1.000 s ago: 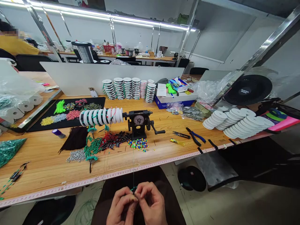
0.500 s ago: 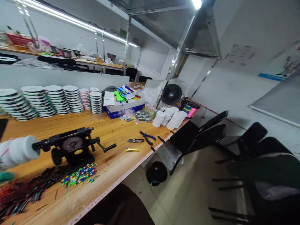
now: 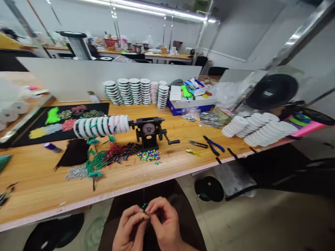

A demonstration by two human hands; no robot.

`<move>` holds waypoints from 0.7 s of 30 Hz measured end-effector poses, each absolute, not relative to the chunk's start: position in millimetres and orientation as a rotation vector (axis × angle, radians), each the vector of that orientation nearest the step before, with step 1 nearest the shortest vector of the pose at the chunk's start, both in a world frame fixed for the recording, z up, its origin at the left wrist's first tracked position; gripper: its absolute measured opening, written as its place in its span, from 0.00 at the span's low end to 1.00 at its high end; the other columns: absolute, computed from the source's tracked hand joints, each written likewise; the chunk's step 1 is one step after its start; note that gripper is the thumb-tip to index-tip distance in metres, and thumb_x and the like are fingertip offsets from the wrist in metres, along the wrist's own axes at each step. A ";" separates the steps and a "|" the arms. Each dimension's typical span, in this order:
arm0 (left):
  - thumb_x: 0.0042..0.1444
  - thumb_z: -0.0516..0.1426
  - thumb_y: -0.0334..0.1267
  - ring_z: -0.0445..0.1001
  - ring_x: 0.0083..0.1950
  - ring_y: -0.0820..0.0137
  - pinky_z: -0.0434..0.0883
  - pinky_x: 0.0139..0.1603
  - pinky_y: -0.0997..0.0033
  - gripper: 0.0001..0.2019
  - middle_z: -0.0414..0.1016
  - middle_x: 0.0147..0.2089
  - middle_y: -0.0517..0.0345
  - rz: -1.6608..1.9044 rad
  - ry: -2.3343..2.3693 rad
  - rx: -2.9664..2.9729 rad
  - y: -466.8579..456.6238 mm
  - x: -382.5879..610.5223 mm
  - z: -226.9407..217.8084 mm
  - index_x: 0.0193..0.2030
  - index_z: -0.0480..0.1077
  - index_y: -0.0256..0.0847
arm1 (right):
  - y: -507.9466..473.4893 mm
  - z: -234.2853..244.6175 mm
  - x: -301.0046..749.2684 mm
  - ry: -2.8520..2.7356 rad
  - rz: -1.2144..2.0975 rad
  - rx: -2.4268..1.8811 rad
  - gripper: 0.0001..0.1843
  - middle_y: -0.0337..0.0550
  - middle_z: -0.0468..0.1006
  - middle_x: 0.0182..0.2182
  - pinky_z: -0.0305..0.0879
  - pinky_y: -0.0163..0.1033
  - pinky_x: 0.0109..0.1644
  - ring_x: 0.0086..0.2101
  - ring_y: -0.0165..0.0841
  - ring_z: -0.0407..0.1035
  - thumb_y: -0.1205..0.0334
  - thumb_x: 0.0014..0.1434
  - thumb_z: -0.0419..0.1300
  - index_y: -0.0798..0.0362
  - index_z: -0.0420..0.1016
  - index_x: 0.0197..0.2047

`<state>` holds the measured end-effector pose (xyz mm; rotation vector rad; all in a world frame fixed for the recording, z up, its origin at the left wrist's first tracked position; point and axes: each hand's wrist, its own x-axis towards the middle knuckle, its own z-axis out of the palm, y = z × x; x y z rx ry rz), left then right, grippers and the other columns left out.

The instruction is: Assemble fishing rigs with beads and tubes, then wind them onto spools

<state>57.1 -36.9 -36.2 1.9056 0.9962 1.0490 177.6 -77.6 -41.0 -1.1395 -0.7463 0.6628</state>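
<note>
My left hand (image 3: 129, 227) and my right hand (image 3: 166, 223) are raised close together below the table's front edge, fingertips meeting. Between them they pinch a small green bead (image 3: 144, 206) on a thin thread (image 3: 143, 192). The thread rises from my fingers towards the table, and its upper end is too fine to follow. Part of the bead is hidden by my fingers. Nearest my hands on the table lie a pile of multicoloured beads (image 3: 149, 156) and heaps of green and red pieces (image 3: 112, 155).
A black hand-crank winder (image 3: 148, 129) holds white spools (image 3: 101, 126) on its spindle. Pliers (image 3: 213, 145), snips (image 3: 197, 144), stacked spools (image 3: 136, 91), a blue box (image 3: 191, 107), a black mat of beads (image 3: 60, 122) and a black fan (image 3: 272, 91) stand on or beyond the wooden table (image 3: 39, 181).
The view swung right and away from my hands half a second ago, then returned. My hands are back in view, still pinching the green bead on the thread.
</note>
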 end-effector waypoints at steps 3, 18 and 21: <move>0.58 0.60 0.32 0.80 0.42 0.68 0.78 0.43 0.77 0.05 0.75 0.41 0.56 1.093 1.009 1.921 -39.7 63.4 -31.4 0.36 0.77 0.46 | -80.1 -44.6 174.7 -0.676 0.706 -1.137 0.05 0.39 0.77 0.32 0.70 0.33 0.38 0.34 0.31 0.73 0.70 0.60 0.62 0.50 0.73 0.35; 0.59 0.59 0.30 0.78 0.41 0.73 0.76 0.42 0.84 0.06 0.74 0.40 0.58 1.171 0.937 1.922 -41.4 68.1 -26.3 0.38 0.75 0.45 | -80.9 -43.0 173.4 -0.657 0.675 -1.125 0.06 0.39 0.78 0.33 0.72 0.33 0.39 0.35 0.31 0.74 0.70 0.60 0.64 0.49 0.74 0.35; 0.59 0.59 0.30 0.78 0.43 0.73 0.76 0.43 0.84 0.06 0.74 0.42 0.58 1.178 0.951 1.923 -41.4 68.6 -24.9 0.38 0.75 0.45 | -80.2 -42.3 173.6 -0.670 0.682 -1.121 0.06 0.39 0.78 0.33 0.72 0.33 0.39 0.34 0.31 0.74 0.70 0.60 0.64 0.49 0.75 0.35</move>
